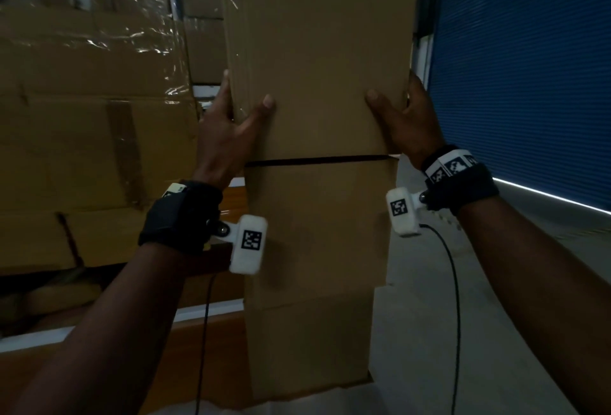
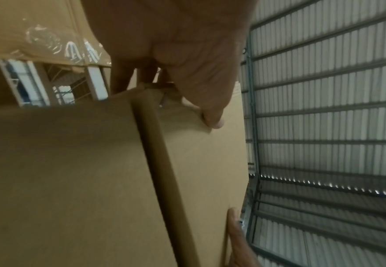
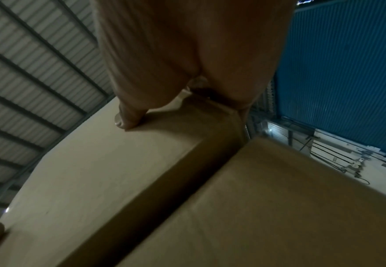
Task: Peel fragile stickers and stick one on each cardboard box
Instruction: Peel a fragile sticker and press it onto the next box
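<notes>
Two plain brown cardboard boxes stand stacked straight ahead, with a dark gap between them. My left hand (image 1: 231, 123) grips the lower left edge of the upper box (image 1: 317, 51), thumb on the front face and fingers round the side. My right hand (image 1: 405, 117) grips its lower right edge the same way. The lower box (image 1: 317, 232) stands beneath, untouched. In the left wrist view my left hand (image 2: 187, 54) has its thumb flat on the upper box (image 2: 205, 162). In the right wrist view my right hand (image 3: 187, 54) clamps that upper box (image 3: 96, 171). I see no sticker in any view.
A wall of shrink-wrapped cartons (image 1: 82, 84) rises close on the left. A blue roller shutter (image 1: 529, 67) closes off the right, with grey floor (image 1: 463, 348) before it. A brown wooden surface (image 1: 211, 332) lies low beside the lower box. Black cables hang from both wrist cameras.
</notes>
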The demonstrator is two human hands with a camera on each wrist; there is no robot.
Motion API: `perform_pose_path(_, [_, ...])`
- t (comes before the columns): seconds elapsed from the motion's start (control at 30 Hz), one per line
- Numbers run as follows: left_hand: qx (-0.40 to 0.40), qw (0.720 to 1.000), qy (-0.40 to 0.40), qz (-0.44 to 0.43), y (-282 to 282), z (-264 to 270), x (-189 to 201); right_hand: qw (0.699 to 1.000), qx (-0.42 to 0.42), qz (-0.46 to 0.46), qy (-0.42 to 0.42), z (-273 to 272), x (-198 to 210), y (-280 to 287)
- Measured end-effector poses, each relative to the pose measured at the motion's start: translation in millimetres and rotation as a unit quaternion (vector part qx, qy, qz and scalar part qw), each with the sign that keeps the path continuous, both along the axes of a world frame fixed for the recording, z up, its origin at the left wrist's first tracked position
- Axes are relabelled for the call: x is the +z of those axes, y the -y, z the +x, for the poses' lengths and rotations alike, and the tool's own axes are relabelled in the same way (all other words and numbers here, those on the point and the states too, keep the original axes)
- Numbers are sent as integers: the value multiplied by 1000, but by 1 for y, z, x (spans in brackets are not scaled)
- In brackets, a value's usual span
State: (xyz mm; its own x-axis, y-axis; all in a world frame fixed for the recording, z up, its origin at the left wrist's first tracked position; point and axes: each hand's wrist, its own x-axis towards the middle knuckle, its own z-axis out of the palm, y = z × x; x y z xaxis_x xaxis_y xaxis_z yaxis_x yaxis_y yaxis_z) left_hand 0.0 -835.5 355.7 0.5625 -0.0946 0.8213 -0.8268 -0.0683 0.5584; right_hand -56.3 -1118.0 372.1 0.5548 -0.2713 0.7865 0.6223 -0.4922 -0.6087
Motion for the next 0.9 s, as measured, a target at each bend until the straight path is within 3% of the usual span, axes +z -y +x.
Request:
perform_pose_path(0.47, [-54, 997, 28, -39, -82, -72, 8, 995, -29, -34, 85, -84, 0, -89])
perform_pose_path(0.9, [-43, 998, -45, -1, -242, -178, -21, 997, -12, 9, 70, -181, -51, -240])
